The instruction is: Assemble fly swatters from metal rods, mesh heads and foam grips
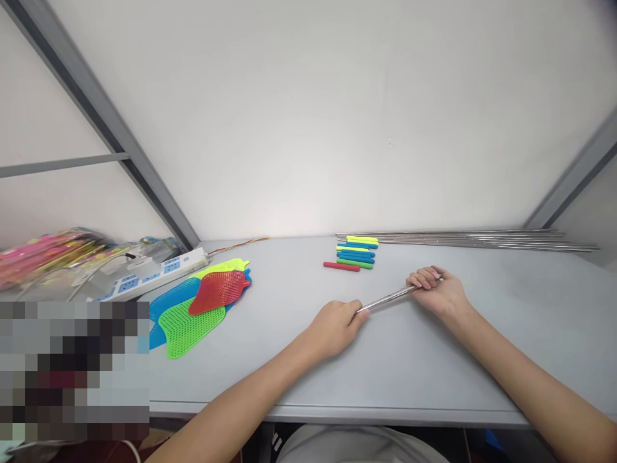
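Observation:
A slim silvery metal rod [388, 300] slants above the grey table, its right end higher in the picture. My left hand [340, 326] is closed around its lower left part. At the right end my right hand [438, 289] has its fingers wrapped round the rod. A red plastic tube [341, 266] lies beyond my hands, beside a small pile of blue, yellow and green tubes [355, 254]. Perforated fly swatter heads in red [219, 290], green [195, 326], blue [176, 297] and yellow [231, 265] overlap left of my left hand.
Several long metal rods [482, 240] lie along the wall at the back right. A white power strip [159, 273] with cables stands at the left, near blurred plastic bags with colourful contents [53, 257]. The table's front edge [385, 413] runs below my forearms.

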{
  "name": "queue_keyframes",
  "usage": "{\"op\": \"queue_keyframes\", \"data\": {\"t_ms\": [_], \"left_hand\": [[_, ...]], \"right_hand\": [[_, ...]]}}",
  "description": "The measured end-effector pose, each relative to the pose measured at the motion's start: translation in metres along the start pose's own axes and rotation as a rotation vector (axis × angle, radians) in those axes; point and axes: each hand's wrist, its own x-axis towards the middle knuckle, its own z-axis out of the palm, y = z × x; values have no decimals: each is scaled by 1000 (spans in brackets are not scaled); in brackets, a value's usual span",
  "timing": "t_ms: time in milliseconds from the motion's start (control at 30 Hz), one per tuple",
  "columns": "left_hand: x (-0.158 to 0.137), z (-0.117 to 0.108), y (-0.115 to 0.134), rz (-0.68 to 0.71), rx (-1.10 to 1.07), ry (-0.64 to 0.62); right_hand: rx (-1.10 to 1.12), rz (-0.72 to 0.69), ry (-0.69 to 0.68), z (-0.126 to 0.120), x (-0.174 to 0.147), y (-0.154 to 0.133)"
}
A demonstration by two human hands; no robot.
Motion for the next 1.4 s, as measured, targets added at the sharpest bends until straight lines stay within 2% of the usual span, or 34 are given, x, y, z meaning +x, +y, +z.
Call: {"op": "queue_keyframes", "data": {"t_ms": [167, 467, 733, 1033, 1400], "left_hand": [[-1, -2, 2, 3, -9, 2], [-2, 3, -1, -1, 51, -2], [-2, 0, 7, -27, 80, -12], [-2, 10, 8, 42, 142, 35], [-1, 17, 9, 65, 139, 69]], "right_hand": [[-40, -15, -41, -2, 2, -4], [-17, -16, -15, -2, 2, -12], [-51, -40, -48, -3, 1, -13], [3, -33, 34, 0, -1, -14], [-57, -60, 2, -4, 1, -16]]}}
